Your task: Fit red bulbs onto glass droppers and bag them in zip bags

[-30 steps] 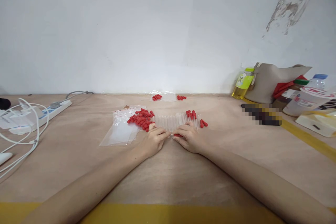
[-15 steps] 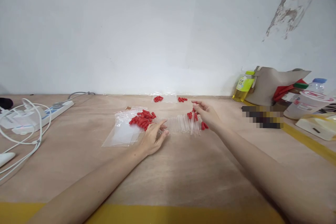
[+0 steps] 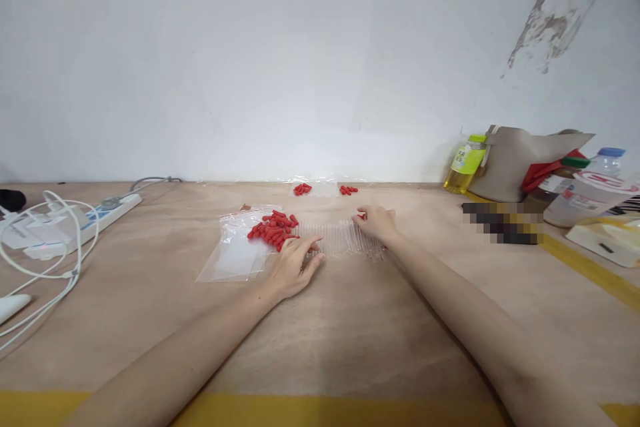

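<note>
Yellow tape (image 3: 300, 410) is edging the tabletop (image 3: 310, 347). Beyond, the left grip (image 3: 294, 265) is arching, loosely open, by the clear tubes (image 3: 333, 240), seemingly light, stiff and slippery, best held mid-length. Near their far right end, a probably soft red cap (image 3: 361, 216) is showing at the right grip's (image 3: 379, 223) fingertips; whether it's being pinched, I cannot tell.
</note>
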`<state>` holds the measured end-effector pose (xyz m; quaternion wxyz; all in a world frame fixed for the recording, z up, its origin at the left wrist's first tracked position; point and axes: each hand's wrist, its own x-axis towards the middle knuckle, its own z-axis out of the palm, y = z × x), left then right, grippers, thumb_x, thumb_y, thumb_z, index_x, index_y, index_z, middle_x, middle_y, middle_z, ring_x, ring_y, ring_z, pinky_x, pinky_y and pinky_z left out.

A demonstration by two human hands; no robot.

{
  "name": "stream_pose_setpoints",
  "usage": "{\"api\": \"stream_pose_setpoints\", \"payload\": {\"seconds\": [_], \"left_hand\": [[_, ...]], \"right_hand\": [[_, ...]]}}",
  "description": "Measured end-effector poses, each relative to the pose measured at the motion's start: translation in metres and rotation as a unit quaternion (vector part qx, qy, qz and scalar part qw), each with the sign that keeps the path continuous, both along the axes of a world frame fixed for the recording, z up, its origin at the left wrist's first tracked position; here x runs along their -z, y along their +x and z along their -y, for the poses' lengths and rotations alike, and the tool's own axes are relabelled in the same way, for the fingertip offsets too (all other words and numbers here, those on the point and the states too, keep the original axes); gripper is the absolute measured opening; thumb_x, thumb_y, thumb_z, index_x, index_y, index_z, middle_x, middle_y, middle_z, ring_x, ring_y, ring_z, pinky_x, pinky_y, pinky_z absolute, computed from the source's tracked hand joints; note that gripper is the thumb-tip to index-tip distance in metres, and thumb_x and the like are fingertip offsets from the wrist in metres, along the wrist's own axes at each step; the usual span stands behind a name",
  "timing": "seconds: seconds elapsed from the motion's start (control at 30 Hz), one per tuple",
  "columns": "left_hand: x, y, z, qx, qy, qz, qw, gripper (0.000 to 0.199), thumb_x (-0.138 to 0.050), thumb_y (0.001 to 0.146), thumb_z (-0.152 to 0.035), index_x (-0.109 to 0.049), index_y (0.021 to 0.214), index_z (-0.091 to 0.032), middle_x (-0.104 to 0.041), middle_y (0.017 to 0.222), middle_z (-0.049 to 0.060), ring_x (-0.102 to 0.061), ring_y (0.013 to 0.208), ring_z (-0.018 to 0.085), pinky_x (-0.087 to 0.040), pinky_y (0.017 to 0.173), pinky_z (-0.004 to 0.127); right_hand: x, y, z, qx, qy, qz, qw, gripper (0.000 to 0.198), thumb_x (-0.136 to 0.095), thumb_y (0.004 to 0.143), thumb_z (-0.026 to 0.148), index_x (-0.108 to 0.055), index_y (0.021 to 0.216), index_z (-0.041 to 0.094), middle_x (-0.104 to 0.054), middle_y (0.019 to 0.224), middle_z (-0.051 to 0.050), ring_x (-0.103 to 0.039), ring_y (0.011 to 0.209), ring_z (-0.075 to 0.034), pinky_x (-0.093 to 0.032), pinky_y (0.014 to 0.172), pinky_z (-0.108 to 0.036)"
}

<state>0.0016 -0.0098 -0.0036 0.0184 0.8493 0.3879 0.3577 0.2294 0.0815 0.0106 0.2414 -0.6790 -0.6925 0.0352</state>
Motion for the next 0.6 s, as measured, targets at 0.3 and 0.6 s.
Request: {"api": "stream_pose_setpoints", "payload": {"seconds": [0.3, 0.6], "left_hand": [[0.001, 0.002, -0.002, 0.007, 0.017, -0.017, 1.000, 0.026, -0.048, 0.083, -0.026, -0.048, 0.108, -0.019, -0.063, 0.088, 0.003, -0.056, 0.084, 0.018, -0.038, 0.081, 0.037], [-0.004, 0.003, 0.002, -0.001, 0.015, -0.042, 0.999, 0.022, -0.047, 0.083, -0.027, -0.051, 0.104, -0.019, -0.063, 0.088, 0.004, -0.055, 0.083, 0.019, -0.038, 0.081, 0.036]], "right_hand": [[-0.011, 0.063, 0.000, 0.166, -0.130, -0.012, 0.977, 0.033, -0.054, 0.068, 0.047, -0.064, 0.075, 0.017, -0.065, 0.078, -0.009, -0.059, 0.078, -0.023, -0.041, 0.064, -0.030], [-0.001, 0.058, -0.001, 0.108, -0.244, -0.052, 0.962, 0.040, -0.046, 0.072, 0.046, -0.062, 0.053, 0.014, -0.054, 0.041, -0.005, -0.056, 0.051, -0.016, -0.041, 0.053, -0.025]]}}
